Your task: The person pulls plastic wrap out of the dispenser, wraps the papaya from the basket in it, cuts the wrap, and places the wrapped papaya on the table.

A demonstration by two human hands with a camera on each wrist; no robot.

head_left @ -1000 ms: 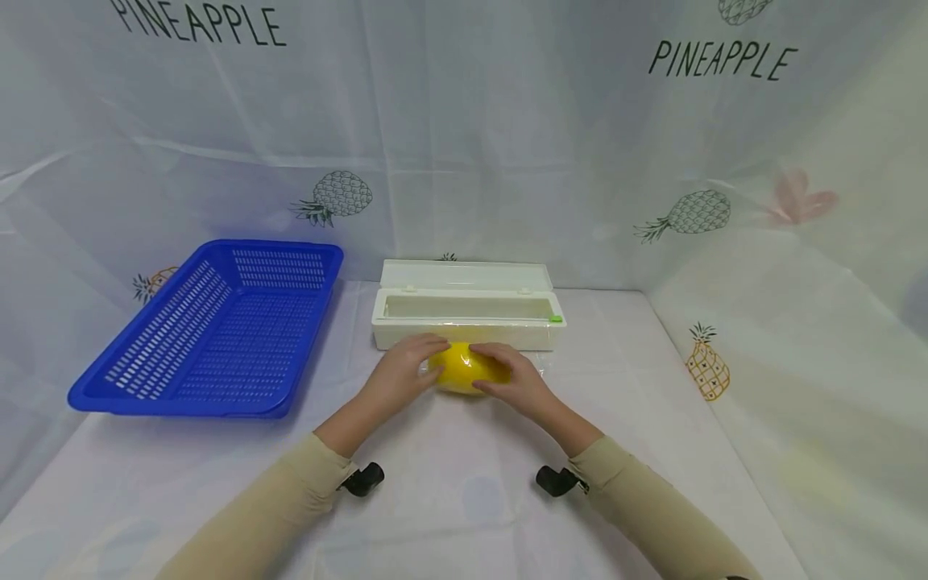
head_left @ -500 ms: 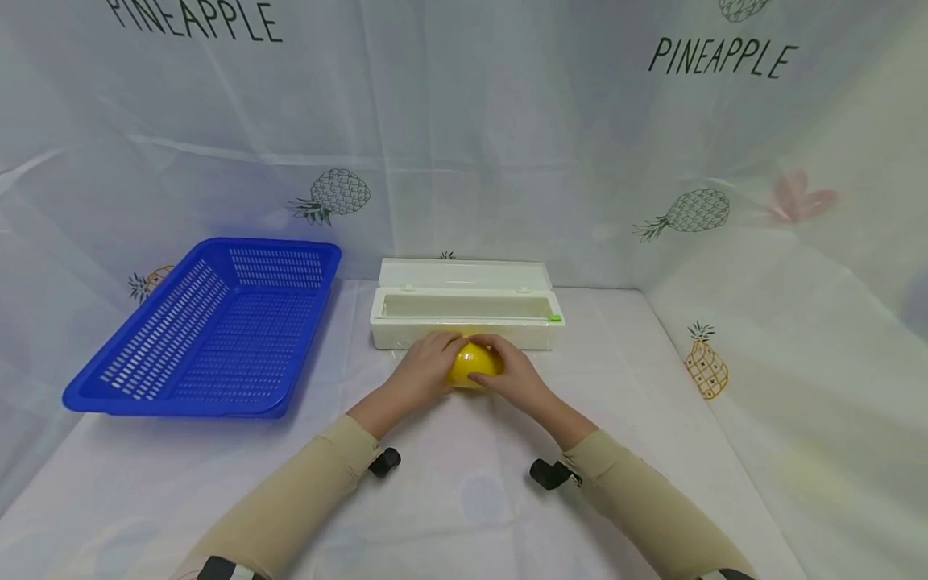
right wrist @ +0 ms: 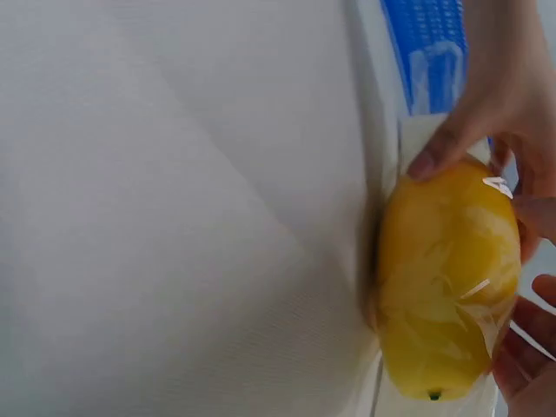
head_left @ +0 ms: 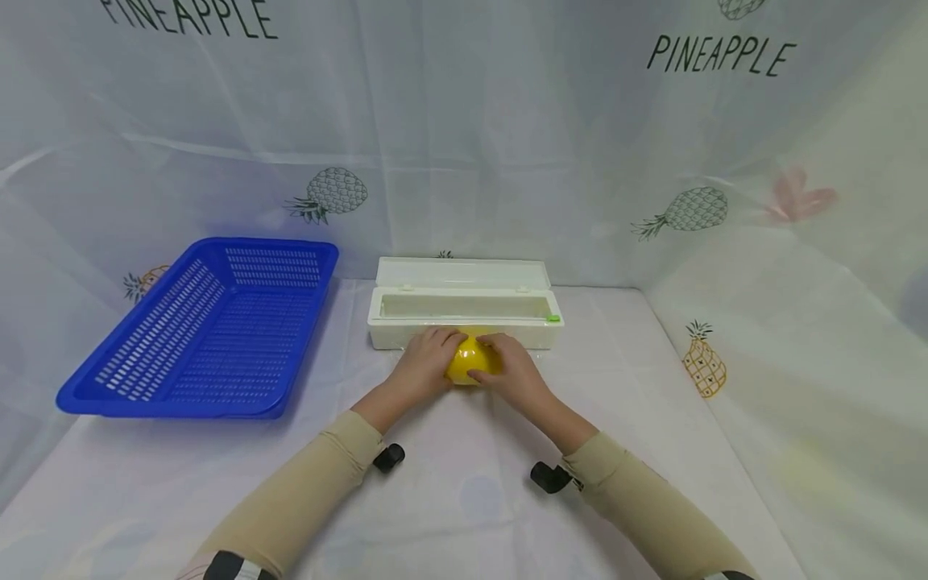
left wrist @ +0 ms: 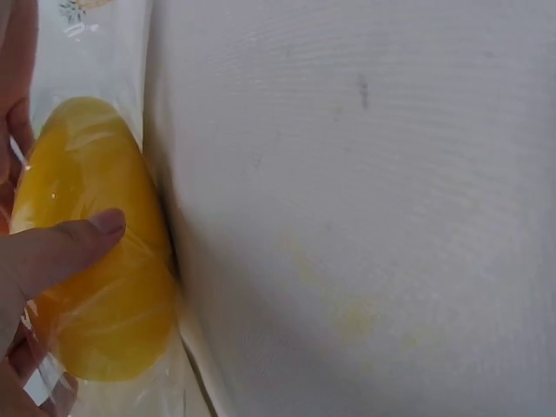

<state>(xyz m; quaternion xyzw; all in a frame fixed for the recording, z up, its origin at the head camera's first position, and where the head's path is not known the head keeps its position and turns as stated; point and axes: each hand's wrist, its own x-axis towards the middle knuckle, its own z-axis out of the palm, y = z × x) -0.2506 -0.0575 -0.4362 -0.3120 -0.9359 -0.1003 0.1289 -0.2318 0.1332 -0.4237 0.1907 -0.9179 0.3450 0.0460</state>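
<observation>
In the head view, an oval yellow fruit (head_left: 473, 361) sits between the two hands at the middle of the table, in front of a white box. Clear cling film (right wrist: 473, 300) with creases covers it, and a small green spot shows at one end in the right wrist view. My left hand (head_left: 423, 366) holds its left side, with the thumb (left wrist: 74, 249) pressed on the film in the left wrist view. On the other side, my right hand (head_left: 516, 372) grips it with thumb and fingers curved around. Its far side is hidden.
Just behind the fruit stands the white cling film dispenser box (head_left: 399, 334) with its lid raised and a green slider (head_left: 553, 318) at the right. A blue plastic basket (head_left: 174, 407) sits at the left. A pineapple-printed sheet (head_left: 500, 121) hangs behind.
My left hand has moved right and forward along the fruit, towards the right hand, and covers more of it. My right hand has stayed on its side with little movement.
</observation>
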